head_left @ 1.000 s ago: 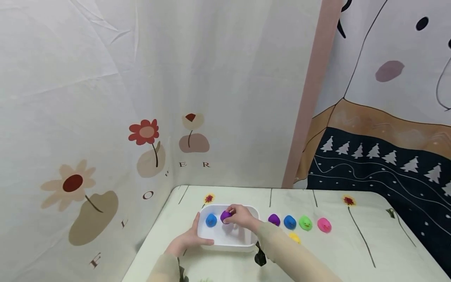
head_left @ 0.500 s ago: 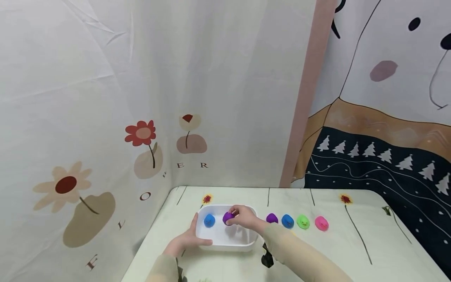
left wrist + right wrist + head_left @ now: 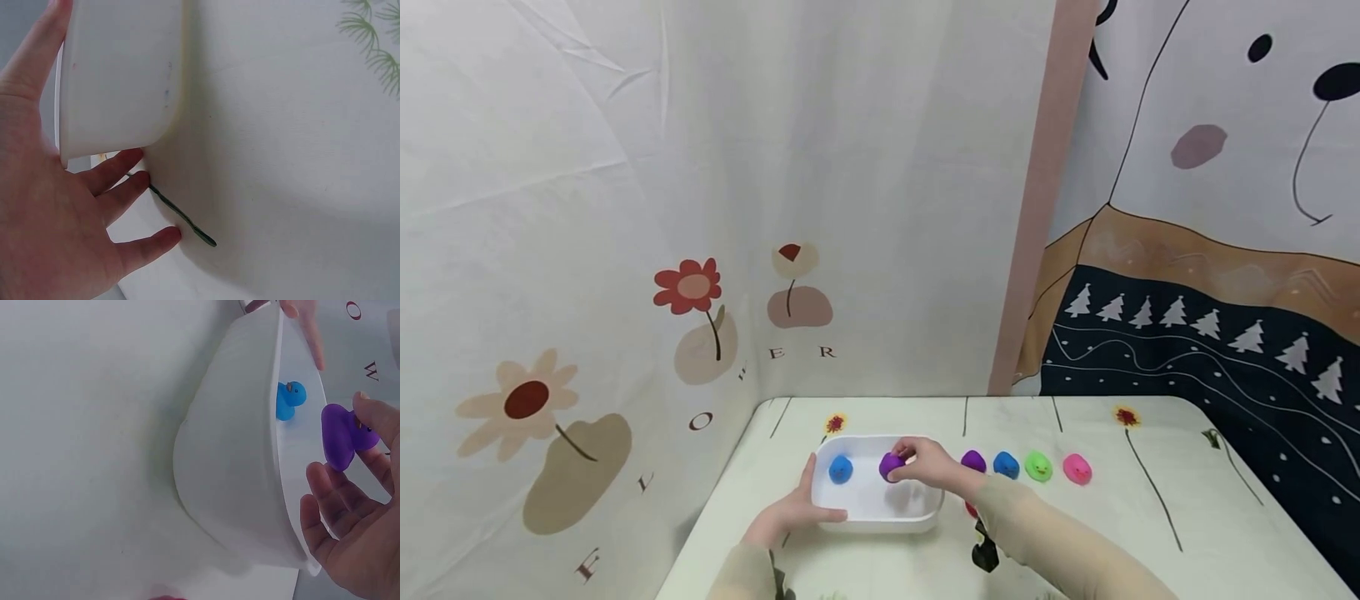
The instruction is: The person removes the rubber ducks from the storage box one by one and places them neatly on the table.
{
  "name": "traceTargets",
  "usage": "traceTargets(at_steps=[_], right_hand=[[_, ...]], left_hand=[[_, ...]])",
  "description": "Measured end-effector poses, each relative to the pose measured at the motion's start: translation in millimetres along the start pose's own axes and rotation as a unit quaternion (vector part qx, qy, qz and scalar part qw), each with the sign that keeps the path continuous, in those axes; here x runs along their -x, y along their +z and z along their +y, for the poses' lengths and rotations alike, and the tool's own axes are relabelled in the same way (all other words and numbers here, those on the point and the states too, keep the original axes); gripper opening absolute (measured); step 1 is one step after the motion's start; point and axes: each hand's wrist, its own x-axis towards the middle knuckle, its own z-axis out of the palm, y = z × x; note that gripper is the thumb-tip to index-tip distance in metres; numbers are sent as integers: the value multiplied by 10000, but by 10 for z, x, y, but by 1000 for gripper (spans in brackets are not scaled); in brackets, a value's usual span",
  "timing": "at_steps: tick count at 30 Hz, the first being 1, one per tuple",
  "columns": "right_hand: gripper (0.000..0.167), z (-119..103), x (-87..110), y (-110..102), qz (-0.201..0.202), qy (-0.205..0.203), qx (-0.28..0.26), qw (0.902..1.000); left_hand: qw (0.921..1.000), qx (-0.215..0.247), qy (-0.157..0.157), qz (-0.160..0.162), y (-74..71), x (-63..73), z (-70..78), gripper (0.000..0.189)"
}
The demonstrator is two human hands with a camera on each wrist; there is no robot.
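A white plastic tub [image 3: 880, 527] stands on the table, its near left end held by my left hand [image 3: 793, 510]. That thumb lies along the front rim and the index finger reaches up the left side; in the left wrist view the other fingers [image 3: 134, 187] spread beside the tub's corner. My right hand [image 3: 928, 465] pinches a purple rubber duck [image 3: 340, 436] between thumb and fingers, above the tub's inside. A blue rubber duck [image 3: 840, 469] sits on the tub's floor to the left. Whether the purple duck touches the floor, I cannot tell.
Right of the tub stands a row of rubber ducks: purple [image 3: 973, 461], blue [image 3: 1006, 465], green [image 3: 1038, 467] and pink [image 3: 1077, 469]. A red object [image 3: 972, 508] shows partly behind the right sleeve [image 3: 1045, 525]. A printed curtain [image 3: 880, 208] borders the table at the back.
My right hand has shifted the purple duck slightly right within the tub. The left hand keeps its place on the tub. The head view has turned a little rightward; the yellow object is now covered by the right arm.
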Motion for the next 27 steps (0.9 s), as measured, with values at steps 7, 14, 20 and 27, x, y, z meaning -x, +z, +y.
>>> traceTargets(at_steps=[7, 14, 20, 27], right_hand=[[27, 47, 106, -116, -40, 144, -175, 9997], [27, 83, 176, -165, -92, 217, -205, 9995], [28, 113, 224, -204, -73, 436, -208, 9988], [30, 166, 283, -328, 65, 582, -143, 9982]], left_hand=[[9999, 109, -36, -64, -12, 17, 9, 128], [9999, 45, -36, -94, -18, 10, 0, 128], [9997, 21, -205, -111, -25, 23, 33, 126], [9997, 98, -185, -126, -26, 11, 3, 126]])
